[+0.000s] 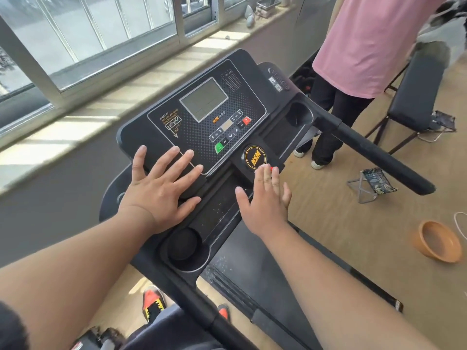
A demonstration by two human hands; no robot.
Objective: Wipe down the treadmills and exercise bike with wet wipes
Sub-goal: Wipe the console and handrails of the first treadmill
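A: Where does the treadmill (252, 261) lie, and what marks its console (197, 117)?

B: The treadmill fills the middle of the view, running from 7 o'clock up to 1 o'clock. The console carries a grey screen (204, 99), a green button (219, 147) and a red button (246, 120), with a round orange-lettered badge (254, 157) at its near edge. One handlebar (374, 150) reaches out toward 3 o'clock.

A: How do the hands stand?

B: The left hand (161, 188) lies flat, fingers spread, pressing on the console's lower corner, at 9 o'clock from the badge. The right hand (265, 200) is flat with fingers straight and close together; its fingertips (266, 173) sit at the badge's near edge, just beside a small red part (272, 169). Neither hand holds anything.

A: What surrounds the machine?

B: A window (88, 34) and sunlit sill (126, 97) run from 9 to 12 o'clock. A person in a pink shirt (366, 41) stands at 1 o'clock beside a black padded bench (417, 94). A small folding stool (374, 184) stands at 3 o'clock, and an orange bowl (437, 245) lies tilted on the floor (353, 223) at 4 o'clock. Orange and black shoes (154, 303) show at 6 o'clock.
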